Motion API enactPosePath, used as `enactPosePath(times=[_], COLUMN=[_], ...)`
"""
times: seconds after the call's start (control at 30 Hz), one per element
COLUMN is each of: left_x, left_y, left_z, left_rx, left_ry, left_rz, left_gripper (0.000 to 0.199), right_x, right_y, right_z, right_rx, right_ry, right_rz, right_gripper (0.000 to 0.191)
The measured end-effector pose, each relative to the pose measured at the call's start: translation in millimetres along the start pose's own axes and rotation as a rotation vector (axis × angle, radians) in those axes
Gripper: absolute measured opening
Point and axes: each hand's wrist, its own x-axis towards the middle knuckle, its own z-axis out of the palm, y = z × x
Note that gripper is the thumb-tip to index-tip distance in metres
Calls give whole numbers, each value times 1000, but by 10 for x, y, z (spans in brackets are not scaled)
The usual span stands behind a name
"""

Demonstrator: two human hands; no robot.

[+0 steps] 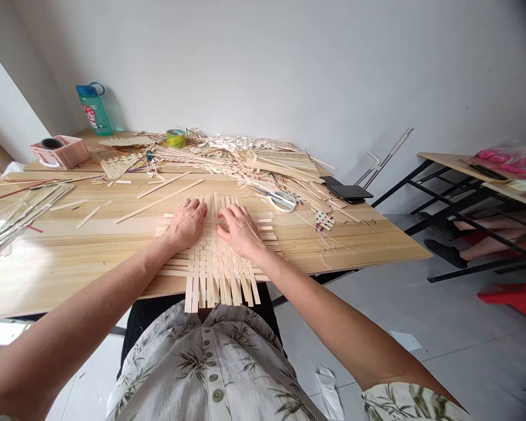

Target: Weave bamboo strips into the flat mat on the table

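A square-cornered mat of flat pale bamboo strips, the woven panel [217,263], lies at the table's front edge in the head view. Its loose strip ends stick out on all sides, some overhanging the edge towards my lap. My left hand [187,222], wearing a ring, rests on the mat's left half with fingers bent together onto the strips. On the right half, my right hand [239,229] has curled fingers and thumb closed down on the strips. The fingertips of both hands touch the weave, and exactly which strips they grip is partly hidden.
White-handled scissors [281,201] lie beyond my right hand. Behind them spreads a heap of bamboo strips [267,161]. A tape roll [176,138], pink basket [61,153] and green bottle [94,111] stand at the back left. A dark tablet-like slab [349,192] lies at the right edge.
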Motion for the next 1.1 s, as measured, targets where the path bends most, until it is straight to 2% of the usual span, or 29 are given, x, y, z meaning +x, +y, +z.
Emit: enactPosePath(times=[0.27,0.47,0.57,0.73,1.1], left_x=[31,30,23,3,61], left_y=[48,108,151,164,96], left_z=[-13,-15,-37,-67,7], left_rx=[18,59,71,46,-13], left_ry=[-23,-45,-45,-42,-19], left_rz=[-38,-62,-79,-106,-128], left_gripper=[21,21,22,22,21], right_x=[-1,76,116,109,110], right_y=[19,27,-18,-83,-47], right_z=[6,39,77,132,181], right_rx=[22,-58,-110,-71,-61], right_ry=[-7,-38,-49,29,68], right_rz=[-87,-111,-81,20,9], right_gripper=[20,23,24,19,19])
